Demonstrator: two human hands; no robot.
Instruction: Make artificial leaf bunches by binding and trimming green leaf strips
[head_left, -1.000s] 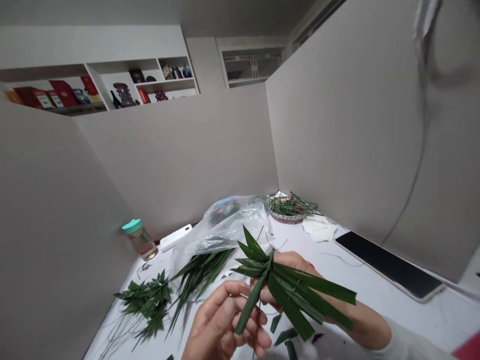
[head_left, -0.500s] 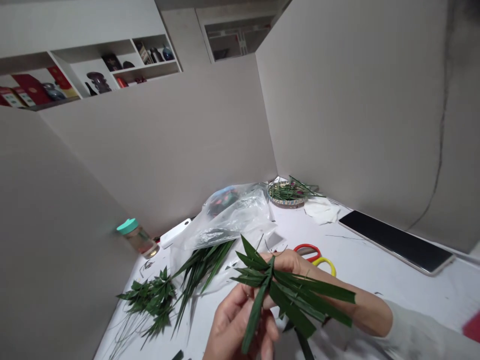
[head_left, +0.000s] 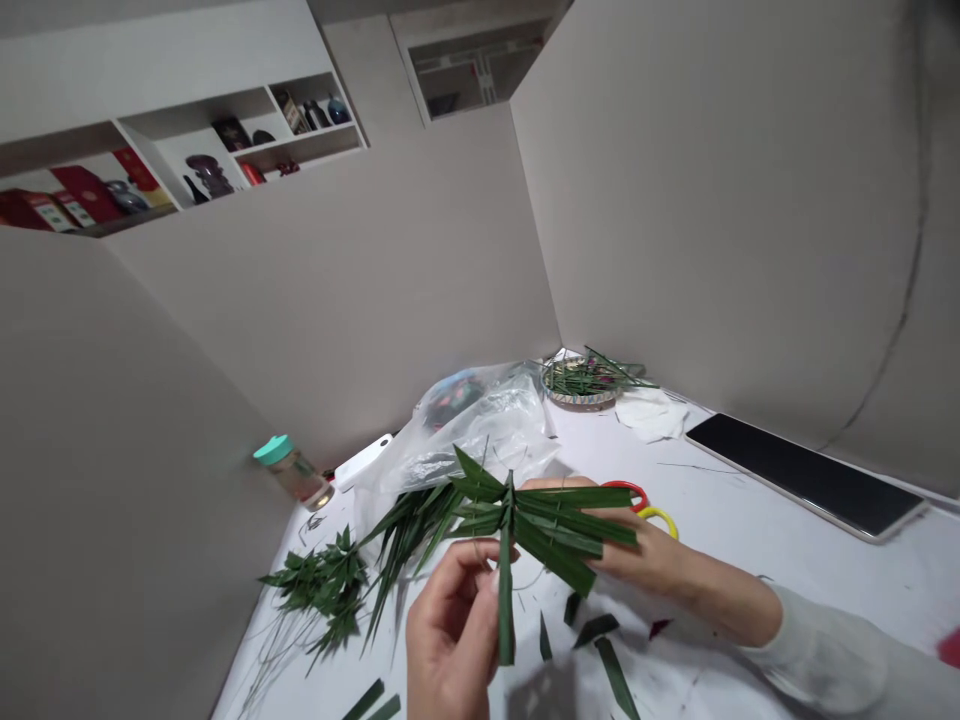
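Note:
A spray of dark green leaf strips (head_left: 555, 525) is held up in front of me, its strips fanning left and right from a central stem. My left hand (head_left: 459, 625) pinches it low on the left, thumb beside the downward-hanging strip. From the right, my right hand (head_left: 637, 555) reaches behind the fan and grips near its centre; the fingertips are hidden by the strips. Beneath lie cut leaf pieces (head_left: 596, 630) on the white table. Partly behind my right hand are scissors with red and yellow handles (head_left: 661, 518).
Trimmed leaf sprays with thin stems (head_left: 330, 585) lie at left beside long leaves (head_left: 412, 520) and a clear plastic bag (head_left: 487, 410). A teal-capped bottle (head_left: 296, 475) stands behind them. A basket of green stems (head_left: 585, 400), white tissue (head_left: 651, 412) and a dark-screened tablet (head_left: 802, 475) sit farther right.
The leaf spray has turned so its central strip hangs nearly straight down, and it has shifted slightly left. More cut pieces on the table are now visible below it.

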